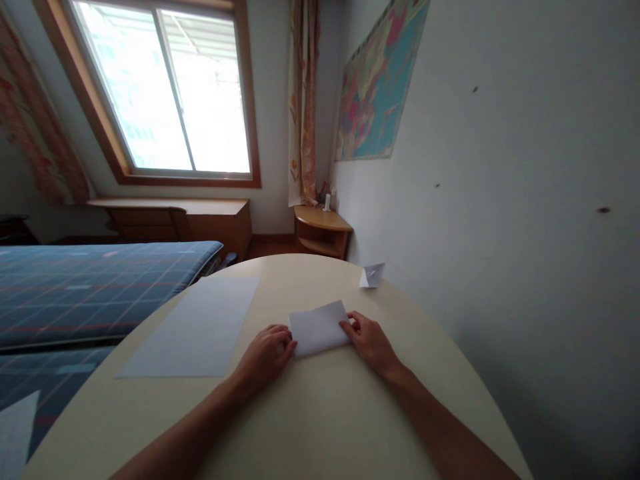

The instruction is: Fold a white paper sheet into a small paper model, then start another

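A folded sheet of white paper [319, 329] lies just in front of me, slightly turned, its near edge looking thicker like a fold. My left hand [267, 353] pinches its left edge, thumb on top and fingers curled beside it. On the right edge, my right hand [367, 339] grips with thumb above and fingers curled at the side. Both hands rest low at the round cream table [330, 413]. What the fingertips do under the paper is hidden.
A large flat white sheet [200, 327] lies on the table's left. A small folded paper shape [371, 275] stands near the far right rim. The wall [500, 280] runs close along the right; a blue plaid mattress [100, 287] is at the left.
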The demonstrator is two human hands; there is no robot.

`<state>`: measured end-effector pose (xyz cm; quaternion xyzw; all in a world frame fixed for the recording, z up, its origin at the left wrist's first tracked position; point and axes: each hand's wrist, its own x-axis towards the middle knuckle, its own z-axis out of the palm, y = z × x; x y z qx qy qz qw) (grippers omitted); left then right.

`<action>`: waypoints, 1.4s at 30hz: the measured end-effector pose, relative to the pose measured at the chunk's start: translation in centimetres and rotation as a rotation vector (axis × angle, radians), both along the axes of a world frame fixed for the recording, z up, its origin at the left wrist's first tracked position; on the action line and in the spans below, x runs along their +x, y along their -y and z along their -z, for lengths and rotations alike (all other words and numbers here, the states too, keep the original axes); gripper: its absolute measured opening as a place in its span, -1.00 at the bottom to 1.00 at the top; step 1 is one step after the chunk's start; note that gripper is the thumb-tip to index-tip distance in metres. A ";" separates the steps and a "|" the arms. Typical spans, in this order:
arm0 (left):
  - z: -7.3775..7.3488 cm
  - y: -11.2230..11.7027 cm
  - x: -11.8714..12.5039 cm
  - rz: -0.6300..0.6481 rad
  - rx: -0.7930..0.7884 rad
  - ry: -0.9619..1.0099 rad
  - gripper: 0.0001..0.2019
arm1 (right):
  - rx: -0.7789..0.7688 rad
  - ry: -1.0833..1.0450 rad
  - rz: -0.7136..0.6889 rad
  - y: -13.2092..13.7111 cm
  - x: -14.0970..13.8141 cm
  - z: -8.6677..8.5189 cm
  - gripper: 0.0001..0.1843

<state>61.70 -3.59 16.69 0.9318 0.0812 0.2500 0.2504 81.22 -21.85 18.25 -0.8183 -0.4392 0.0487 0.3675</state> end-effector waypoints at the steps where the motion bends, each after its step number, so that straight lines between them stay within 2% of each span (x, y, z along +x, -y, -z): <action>1: -0.1 0.1 -0.1 -0.018 -0.009 -0.003 -0.77 | -0.004 0.014 0.002 0.0 0.0 0.0 -0.57; 4: -0.4 0.2 -0.3 -0.110 -0.024 -0.007 -0.74 | -0.011 0.034 -0.016 0.0 -0.2 0.0 -0.58; 7: -0.5 0.3 -0.5 -0.164 -0.001 0.082 -0.86 | -0.026 0.052 -0.049 0.0 -0.3 -0.1 -0.59; 8: -0.6 0.4 -0.5 -0.153 0.015 0.116 -0.88 | -0.033 0.060 -0.058 0.0 -0.4 -0.1 -0.59; 13: -0.9 1.0 -0.8 -0.064 0.102 0.147 -0.71 | -0.065 0.087 -0.092 0.2 -0.3 -0.2 -0.62; 19: -0.3 1.1 -0.8 0.092 0.154 -0.038 -0.59 | -0.090 0.108 -0.049 0.0 -0.1 0.3 -0.58; 23: 0.3 0.9 -0.7 0.074 0.138 -0.128 -0.60 | -0.090 0.107 -0.039 0.0 -0.1 0.5 -0.52; 28: -0.2 1.0 -0.6 0.079 0.185 -0.195 -0.61 | -0.109 0.125 -0.026 0.2 -0.2 0.2 -0.44; 33: -0.9 1.3 -0.8 0.100 0.234 -0.205 -0.58 | -0.126 0.160 -0.002 0.3 -0.5 0.0 -0.63; 42: -1.1 1.7 -0.9 0.121 0.284 -0.214 -0.58 | -0.141 0.200 0.009 0.0 -0.7 0.1 -0.63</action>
